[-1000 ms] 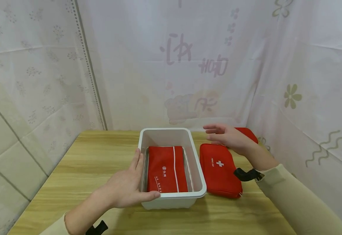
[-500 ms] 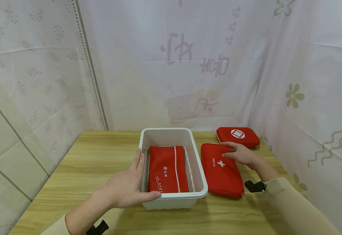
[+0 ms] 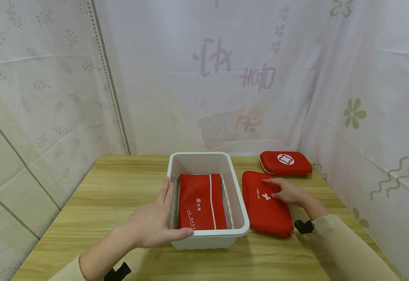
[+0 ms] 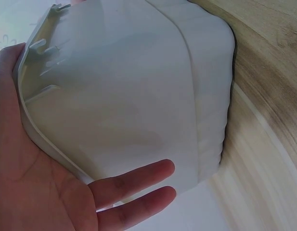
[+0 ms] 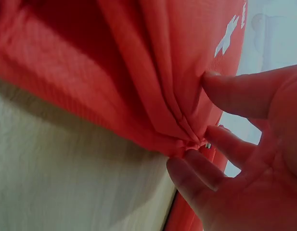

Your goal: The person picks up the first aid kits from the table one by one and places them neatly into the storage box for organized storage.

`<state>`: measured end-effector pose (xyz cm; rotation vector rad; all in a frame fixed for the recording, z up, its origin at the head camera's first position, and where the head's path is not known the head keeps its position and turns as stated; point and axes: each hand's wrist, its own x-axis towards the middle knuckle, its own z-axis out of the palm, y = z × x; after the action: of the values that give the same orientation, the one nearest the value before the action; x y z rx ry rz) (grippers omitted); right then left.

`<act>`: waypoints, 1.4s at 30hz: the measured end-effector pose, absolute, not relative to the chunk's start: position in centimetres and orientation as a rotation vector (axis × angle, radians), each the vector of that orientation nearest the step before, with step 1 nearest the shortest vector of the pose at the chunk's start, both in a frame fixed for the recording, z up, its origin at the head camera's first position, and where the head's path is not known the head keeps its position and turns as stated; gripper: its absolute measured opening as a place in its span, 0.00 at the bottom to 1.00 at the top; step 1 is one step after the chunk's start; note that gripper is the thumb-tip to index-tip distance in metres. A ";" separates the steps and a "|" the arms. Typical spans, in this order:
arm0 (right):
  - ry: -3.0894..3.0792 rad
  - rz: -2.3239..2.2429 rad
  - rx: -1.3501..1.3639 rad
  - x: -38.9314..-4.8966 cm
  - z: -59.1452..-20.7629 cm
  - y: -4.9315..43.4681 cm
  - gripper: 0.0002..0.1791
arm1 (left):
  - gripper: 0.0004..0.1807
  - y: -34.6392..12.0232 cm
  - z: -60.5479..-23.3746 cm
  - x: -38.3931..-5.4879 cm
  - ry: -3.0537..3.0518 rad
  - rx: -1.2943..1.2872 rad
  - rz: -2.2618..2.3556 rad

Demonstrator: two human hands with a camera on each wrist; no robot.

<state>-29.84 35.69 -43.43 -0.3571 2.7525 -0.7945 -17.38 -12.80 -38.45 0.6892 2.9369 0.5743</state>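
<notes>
Pouch (image 3: 193, 191) lies in the tub (image 3: 204, 242), left hand (image 3: 150, 225) spread at its near-left corner. Bag (image 3: 267, 216), pinched by the right hand (image 3: 288, 192), and case (image 3: 284, 170) near the table's (image 3: 116, 187) far-right corner remain outside.

Lighting in the head view was soft and even, the pale curtain (image 3: 162, 70) bright across the upper frame. Faint, soft-edged shadows fell on the table (image 3: 127, 187) at lower centre and lower right. Focus was fair on the red pouch (image 3: 265, 210). The left wrist view was dimmer: the white box (image 4: 114, 96) showed greyish shading, the upper left corner washed out. The right wrist view was soft, dark at upper left, hazy at upper right
</notes>
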 end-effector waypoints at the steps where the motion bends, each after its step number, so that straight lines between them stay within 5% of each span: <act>1: 2.766 -0.759 -0.360 -29.8 -43.4 35.8 0.36 | 0.78 -12.8 -38.5 -17.4 2.935 0.689 0.574; 42: 2.806 -0.588 -0.417 -23.9 -43.6 36.8 0.35 | 0.78 -12.8 -38.5 -17.5 2.931 0.677 0.574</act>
<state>-23.92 36.77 -43.56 -0.4167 2.8058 -0.5877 -17.51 -12.77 -38.55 0.6775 2.9306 0.5736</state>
